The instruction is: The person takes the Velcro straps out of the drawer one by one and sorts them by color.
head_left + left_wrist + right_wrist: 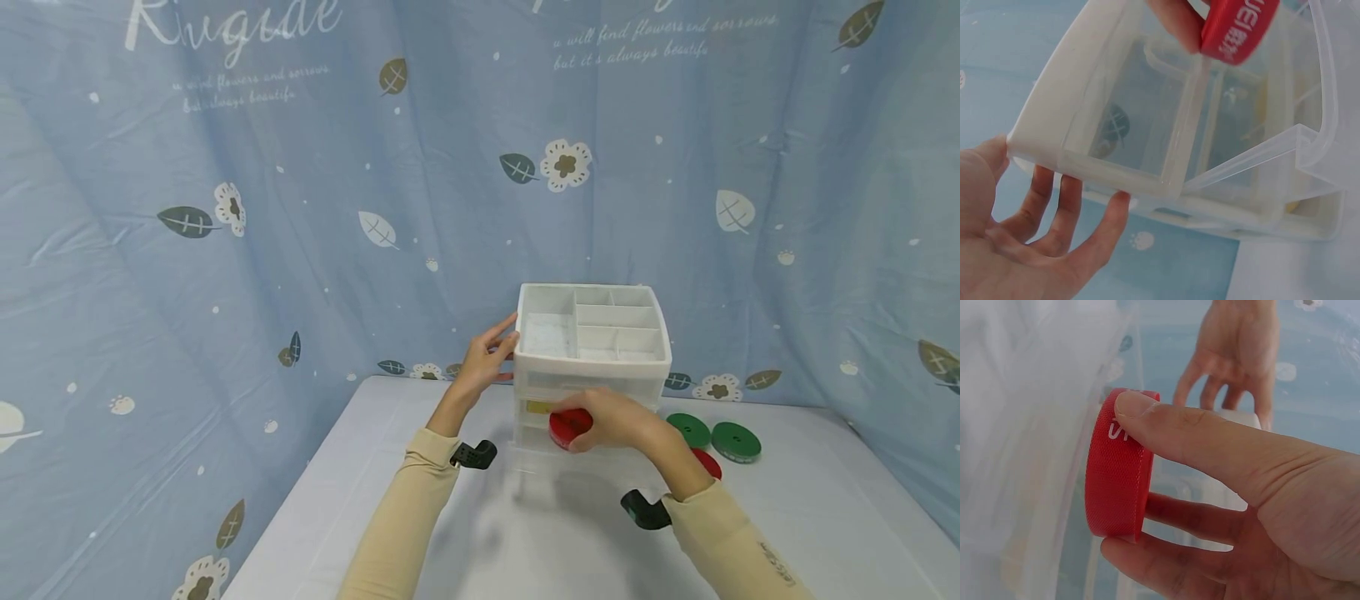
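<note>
A white drawer cabinet (592, 367) with clear drawers stands at the back of the table. My left hand (486, 360) rests against its left side, fingers spread along the edge, as the left wrist view also shows. My right hand (611, 419) pinches a red ribbon roll (1116, 469) between thumb and fingers, in front of the cabinet. White lettering shows on the ribbon's outer face. A clear drawer (1316, 150) is pulled out below the roll. Something yellow (538, 407) shows inside the cabinet, partly hidden by my right hand.
Two green ribbon rolls (736, 442) lie on the table to the right of the cabinet. Another red roll (707, 463) lies near them, partly behind my right forearm. The cabinet's top has a divided tray (547, 333). A blue patterned curtain (450, 167) hangs behind the table.
</note>
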Demonstrator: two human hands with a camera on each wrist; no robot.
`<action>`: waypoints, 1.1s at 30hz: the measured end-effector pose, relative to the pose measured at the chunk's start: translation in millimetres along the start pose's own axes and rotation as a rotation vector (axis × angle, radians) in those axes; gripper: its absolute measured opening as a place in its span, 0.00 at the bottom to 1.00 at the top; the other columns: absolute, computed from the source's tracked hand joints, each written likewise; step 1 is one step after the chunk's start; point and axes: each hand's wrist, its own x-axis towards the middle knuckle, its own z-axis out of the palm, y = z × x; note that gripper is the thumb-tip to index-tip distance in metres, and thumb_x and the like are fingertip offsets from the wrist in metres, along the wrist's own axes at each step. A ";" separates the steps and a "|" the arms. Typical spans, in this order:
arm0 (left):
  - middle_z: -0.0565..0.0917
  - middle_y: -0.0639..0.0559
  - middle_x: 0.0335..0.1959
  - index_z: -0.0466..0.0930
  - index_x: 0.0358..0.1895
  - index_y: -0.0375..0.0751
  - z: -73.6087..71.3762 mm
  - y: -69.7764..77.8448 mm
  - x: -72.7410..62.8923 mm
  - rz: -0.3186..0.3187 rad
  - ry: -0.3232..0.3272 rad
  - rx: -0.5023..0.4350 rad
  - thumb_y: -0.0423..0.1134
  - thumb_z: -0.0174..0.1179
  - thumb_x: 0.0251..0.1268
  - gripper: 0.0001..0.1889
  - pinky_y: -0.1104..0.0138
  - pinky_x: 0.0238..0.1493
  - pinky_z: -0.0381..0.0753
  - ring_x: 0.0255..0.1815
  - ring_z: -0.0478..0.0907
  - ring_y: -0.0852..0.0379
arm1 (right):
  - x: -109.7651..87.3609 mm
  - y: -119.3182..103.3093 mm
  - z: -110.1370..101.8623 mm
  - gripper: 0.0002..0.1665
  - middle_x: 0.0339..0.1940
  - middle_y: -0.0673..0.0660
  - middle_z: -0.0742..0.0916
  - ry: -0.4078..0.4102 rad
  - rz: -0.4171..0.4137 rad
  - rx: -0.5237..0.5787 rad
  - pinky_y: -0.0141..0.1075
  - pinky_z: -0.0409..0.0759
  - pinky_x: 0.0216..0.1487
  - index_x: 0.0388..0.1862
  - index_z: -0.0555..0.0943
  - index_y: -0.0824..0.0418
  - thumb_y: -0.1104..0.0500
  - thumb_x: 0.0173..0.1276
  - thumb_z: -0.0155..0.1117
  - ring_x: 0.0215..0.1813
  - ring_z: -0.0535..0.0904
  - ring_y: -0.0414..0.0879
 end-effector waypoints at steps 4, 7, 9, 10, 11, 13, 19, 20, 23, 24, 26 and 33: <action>0.75 0.42 0.63 0.62 0.72 0.74 0.6 -12.7 6.3 0.014 0.033 0.011 0.56 0.52 0.73 0.26 0.47 0.54 0.84 0.57 0.77 0.45 | -8.8 6.7 -5.6 0.30 0.54 0.55 0.84 0.016 -0.033 -0.002 0.46 0.86 0.51 0.56 0.84 0.53 0.59 0.52 0.80 0.54 0.77 0.51; 0.74 0.41 0.63 0.61 0.73 0.73 0.1 -12.4 6.3 0.011 0.028 0.008 0.56 0.52 0.73 0.26 0.46 0.55 0.84 0.58 0.77 0.45 | -15.6 11.1 -10.0 0.30 0.54 0.55 0.83 0.027 -0.040 -0.005 0.46 0.86 0.51 0.56 0.84 0.53 0.59 0.52 0.80 0.54 0.77 0.52; 0.74 0.41 0.63 0.61 0.73 0.72 -0.3 -10.5 5.9 0.003 0.022 0.006 0.55 0.52 0.74 0.26 0.46 0.55 0.83 0.58 0.76 0.44 | -20.6 13.9 -13.1 0.30 0.54 0.56 0.83 0.028 -0.035 -0.006 0.47 0.87 0.50 0.56 0.84 0.53 0.59 0.52 0.80 0.54 0.78 0.52; 0.73 0.40 0.64 0.60 0.74 0.71 -0.6 -9.3 5.6 0.000 0.016 0.004 0.54 0.51 0.74 0.27 0.45 0.56 0.83 0.58 0.76 0.43 | -23.0 15.4 -14.4 0.31 0.54 0.56 0.83 0.030 -0.031 -0.008 0.47 0.87 0.50 0.57 0.84 0.53 0.59 0.52 0.80 0.54 0.78 0.53; 0.73 0.39 0.64 0.60 0.74 0.69 -0.8 -7.7 5.1 -0.004 0.010 0.001 0.53 0.51 0.75 0.27 0.44 0.56 0.82 0.59 0.75 0.43 | -25.4 16.7 -15.6 0.31 0.54 0.56 0.83 0.028 -0.017 -0.005 0.46 0.87 0.49 0.57 0.84 0.53 0.59 0.51 0.80 0.54 0.78 0.53; 0.71 0.36 0.65 0.58 0.76 0.65 -1.1 -3.1 3.5 -0.009 -0.006 -0.001 0.51 0.49 0.77 0.27 0.43 0.57 0.81 0.59 0.75 0.42 | -30.1 19.7 -17.9 0.31 0.53 0.55 0.83 0.021 0.014 0.004 0.45 0.87 0.48 0.57 0.84 0.52 0.58 0.51 0.81 0.53 0.77 0.53; 0.71 0.33 0.65 0.57 0.77 0.61 -0.6 3.6 0.1 -0.010 -0.018 -0.007 0.48 0.49 0.78 0.28 0.44 0.57 0.81 0.58 0.76 0.43 | -46.3 30.6 -25.5 0.33 0.54 0.55 0.82 0.020 0.079 0.027 0.46 0.87 0.45 0.58 0.83 0.51 0.56 0.50 0.81 0.54 0.76 0.53; 0.71 0.34 0.65 0.58 0.76 0.62 -0.2 2.0 0.9 -0.010 -0.010 -0.005 0.49 0.49 0.77 0.27 0.44 0.57 0.82 0.57 0.76 0.43 | -49.4 32.7 -27.2 0.34 0.54 0.55 0.82 0.021 0.082 0.029 0.47 0.87 0.45 0.59 0.83 0.51 0.56 0.50 0.81 0.54 0.77 0.53; 0.73 0.38 0.64 0.60 0.75 0.68 0.7 -5.2 4.2 -0.006 0.012 0.001 0.52 0.50 0.76 0.26 0.46 0.56 0.83 0.57 0.76 0.45 | -58.5 40.1 -32.0 0.34 0.54 0.56 0.83 0.022 0.100 0.029 0.47 0.87 0.42 0.59 0.82 0.52 0.55 0.51 0.81 0.53 0.77 0.53; 0.74 0.40 0.63 0.60 0.74 0.69 0.9 -7.7 5.5 -0.004 0.018 0.005 0.53 0.50 0.75 0.26 0.47 0.55 0.84 0.57 0.77 0.45 | -61.7 42.7 -33.6 0.35 0.54 0.56 0.83 0.023 0.106 0.031 0.47 0.87 0.42 0.60 0.82 0.52 0.55 0.51 0.81 0.53 0.77 0.53; 0.75 0.42 0.62 0.61 0.73 0.72 1.3 -10.3 6.7 0.001 0.030 0.013 0.54 0.51 0.75 0.26 0.49 0.54 0.85 0.57 0.77 0.46 | -67.7 48.0 -36.8 0.35 0.53 0.57 0.83 0.021 0.117 0.039 0.47 0.87 0.41 0.60 0.81 0.53 0.54 0.51 0.81 0.53 0.78 0.53; 0.74 0.43 0.63 0.62 0.72 0.73 1.6 -11.9 7.3 0.007 0.040 0.011 0.55 0.52 0.74 0.25 0.48 0.54 0.84 0.57 0.78 0.45 | -85.5 68.7 -44.1 0.40 0.51 0.59 0.84 0.016 0.168 0.042 0.44 0.88 0.37 0.62 0.79 0.58 0.52 0.49 0.81 0.51 0.78 0.54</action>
